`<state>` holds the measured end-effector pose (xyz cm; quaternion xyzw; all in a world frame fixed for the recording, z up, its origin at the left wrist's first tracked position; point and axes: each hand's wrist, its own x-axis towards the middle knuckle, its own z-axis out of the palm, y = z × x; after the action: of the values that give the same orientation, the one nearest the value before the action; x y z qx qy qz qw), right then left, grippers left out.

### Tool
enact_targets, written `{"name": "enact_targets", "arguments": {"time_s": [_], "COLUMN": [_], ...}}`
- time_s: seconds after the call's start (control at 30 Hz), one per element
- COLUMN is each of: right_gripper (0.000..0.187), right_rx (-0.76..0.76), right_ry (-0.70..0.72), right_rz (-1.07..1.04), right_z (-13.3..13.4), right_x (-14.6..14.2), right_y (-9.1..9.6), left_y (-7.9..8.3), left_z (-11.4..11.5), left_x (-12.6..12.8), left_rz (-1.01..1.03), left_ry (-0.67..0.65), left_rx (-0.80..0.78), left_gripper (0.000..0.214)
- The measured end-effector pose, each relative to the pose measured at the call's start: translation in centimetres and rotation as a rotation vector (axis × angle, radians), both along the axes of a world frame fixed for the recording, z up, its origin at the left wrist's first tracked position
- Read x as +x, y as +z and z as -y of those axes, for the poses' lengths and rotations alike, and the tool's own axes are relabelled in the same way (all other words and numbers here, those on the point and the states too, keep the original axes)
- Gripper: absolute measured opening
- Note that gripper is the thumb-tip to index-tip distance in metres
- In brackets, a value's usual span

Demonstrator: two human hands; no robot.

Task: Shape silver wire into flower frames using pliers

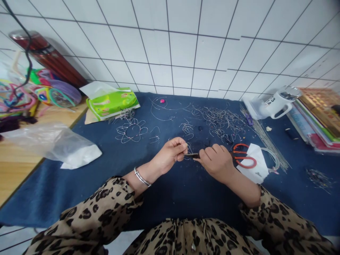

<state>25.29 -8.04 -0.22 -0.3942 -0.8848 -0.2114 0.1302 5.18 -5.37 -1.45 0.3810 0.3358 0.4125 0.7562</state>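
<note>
My left hand (174, 152) pinches a thin piece of wire between thumb and fingertips, over the middle of the blue cloth. My right hand (216, 161) is closed palm-down around a dark, pointed metal tool (193, 155). The tip of this tool meets the wire at my left fingertips. Orange looped handles (247, 162), like those of scissors, show just right of my right hand. Whether they belong to the held tool is hidden. A flower-shaped wire frame (132, 130) lies left of my hands, and tangled wire offcuts (221, 118) lie beyond them.
A green tissue pack (113, 104) and a plastic bag (58, 143) are at left. Straight wires (271, 143), a white paper piece (253, 166), a white mug (281, 102) and stacked books (316, 122) are at right. The tiled wall (183, 46) rises behind.
</note>
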Motion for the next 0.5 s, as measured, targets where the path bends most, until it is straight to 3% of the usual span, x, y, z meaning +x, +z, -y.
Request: {"name": "enact_targets", "arguments": {"time_s": [0.5], "right_gripper": [0.033], "right_rx": [-0.1], "right_ry": [0.031], "right_rz": [-0.034], "right_z": [-0.37], "right_x": [-0.13], "right_y": [-0.44], "left_y": [0.18], "left_z": [-0.01], "left_x": [-0.1], "left_rz": [-0.321], "left_ry": [-0.013], "left_rx": [0.343], "left_gripper": [0.013]}}
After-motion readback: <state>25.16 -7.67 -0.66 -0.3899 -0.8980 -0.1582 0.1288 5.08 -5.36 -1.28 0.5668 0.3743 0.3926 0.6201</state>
